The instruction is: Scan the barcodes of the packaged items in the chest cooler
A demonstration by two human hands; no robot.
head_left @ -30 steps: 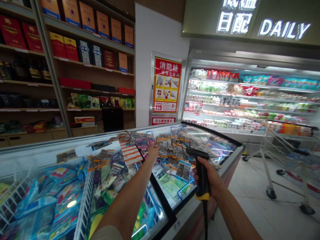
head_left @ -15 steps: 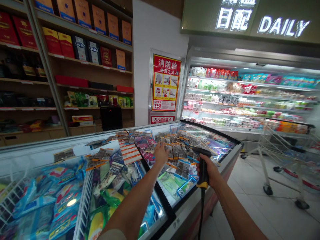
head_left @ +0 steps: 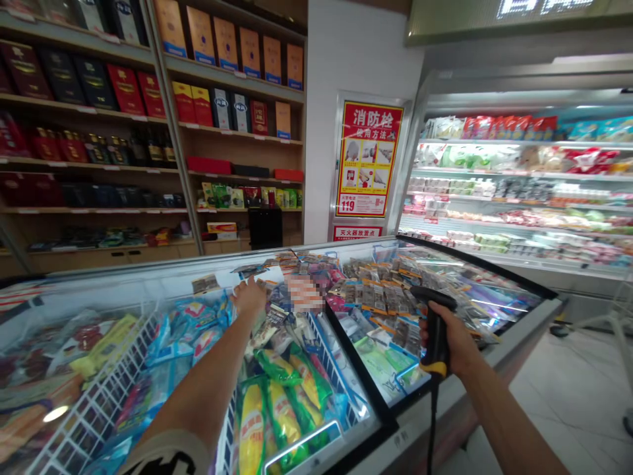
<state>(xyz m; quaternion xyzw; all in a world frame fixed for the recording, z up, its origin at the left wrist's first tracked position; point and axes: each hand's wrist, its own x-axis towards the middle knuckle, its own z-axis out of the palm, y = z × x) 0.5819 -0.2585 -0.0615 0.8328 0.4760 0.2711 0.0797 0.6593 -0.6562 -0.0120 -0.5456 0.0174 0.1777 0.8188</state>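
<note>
My right hand (head_left: 457, 340) is wrapped round a black barcode scanner (head_left: 436, 333) with a yellow band at the base of its handle and a cord hanging down. The scanner is held over the right part of a glass-topped chest freezer (head_left: 353, 389). My left hand (head_left: 251, 297) is stretched over the left glass, fingers apart, at some small flat packets that it partly hides; whether it touches them cannot be made out. Many dark packets with orange edges (head_left: 380, 297) lie in rows on the right glass. Another small packet (head_left: 205, 284) lies left of my left hand.
Inside the freezer, white wire baskets (head_left: 93, 376) hold blue bags (head_left: 185, 323) and green-yellow corn packs (head_left: 281, 402). Behind stand shelves of boxes (head_left: 227, 43), a red fire hydrant poster (head_left: 368, 158) and a lit refrigerated display (head_left: 514, 191). A cart (head_left: 618, 310) shows at the right edge.
My left hand has moved left, from the dark packets on the right glass to packets on the left glass. My view has turned left. The scanner stays in my right hand.
</note>
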